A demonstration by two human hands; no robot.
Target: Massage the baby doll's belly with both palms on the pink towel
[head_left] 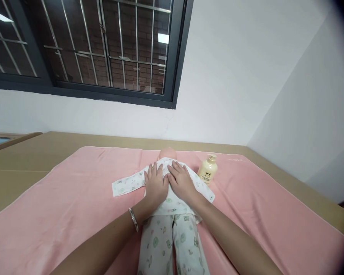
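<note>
On the tan surface (31,160), a pink towel (74,198) spreads wide, with free room on both sides of you. The doll (167,214) lies mid-towel, legs cut off by the frame, head mostly hidden. Your left hand (155,185) and right hand (181,182) press flat, fingers released, on its chest. A lotion bottle (208,169) stands just beside.

a doll (172,214) lies on a towel (74,202) spread over the counter (23,164), head at the far end, legs near. both hands (169,183) rest flat side by side on its chest. a bottle (208,169) stands on the towel just right of the doll's head. a window (103,49) sits in the far wall.
</note>
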